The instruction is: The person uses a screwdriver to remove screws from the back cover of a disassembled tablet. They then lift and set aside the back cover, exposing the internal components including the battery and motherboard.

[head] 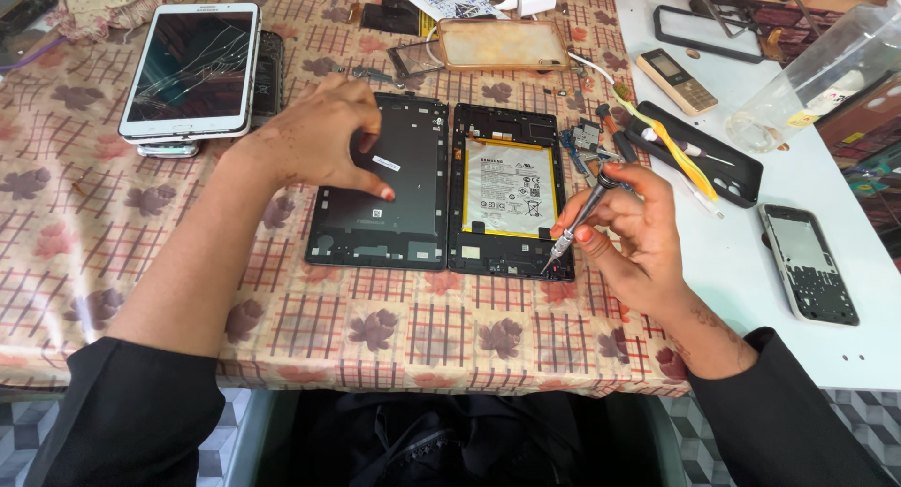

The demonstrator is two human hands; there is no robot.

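The opened tablet body (511, 191) lies flat on the counter (113, 234), black frame around a white, yellow-edged battery (510, 187). The right hand (629, 229) pinches a slim screwdriver (577, 220), tip at the frame's lower right corner. The left hand (324, 135), fingers curled, presses the detached dark back cover (385, 201) beside it.

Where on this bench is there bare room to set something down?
Bare cloth lies along the near table edge below the opened tablet and back cover, and left of the left hand under the cracked white tablet. The white mat near the grey phone is free. The far side is crowded.
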